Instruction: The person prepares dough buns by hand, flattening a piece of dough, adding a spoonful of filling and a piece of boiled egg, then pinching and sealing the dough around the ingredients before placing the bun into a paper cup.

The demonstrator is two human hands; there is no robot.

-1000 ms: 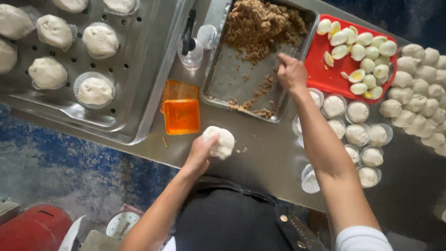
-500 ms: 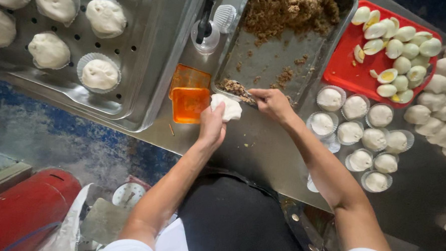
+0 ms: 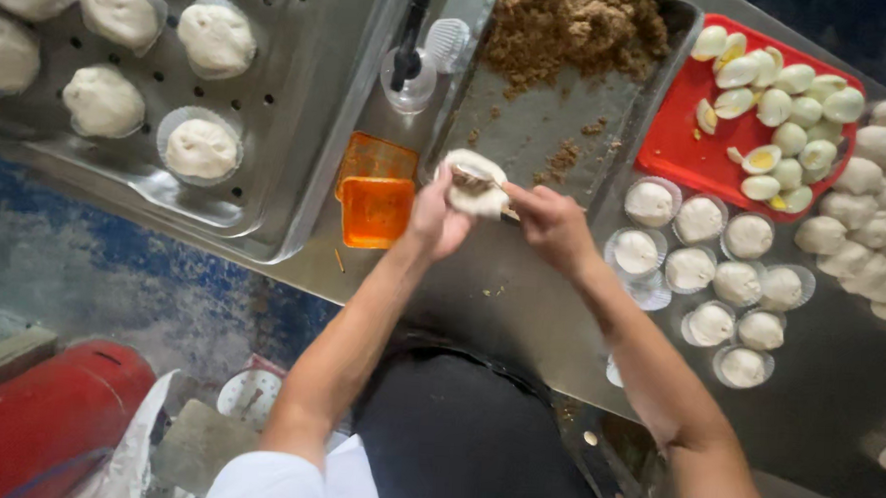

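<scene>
At frame centre, left hand [image 3: 434,219] cups the flattened white dough round [image 3: 474,181], fingers curled beneath; right hand [image 3: 554,224] pinches a thin metal spoon [image 3: 481,181] and should keep the filling central, edges clean.

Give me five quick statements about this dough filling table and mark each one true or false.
1. The left hand cups a flattened dough piece. True.
2. The right hand holds a utensil at the dough. True.
3. The egg halves lie on a blue tray. False: the tray is red.
4. The brown filling sits in the orange container. False: it is heaped in a metal pan.
5. Dough pieces in paper cups sit by the right arm. True.
</scene>
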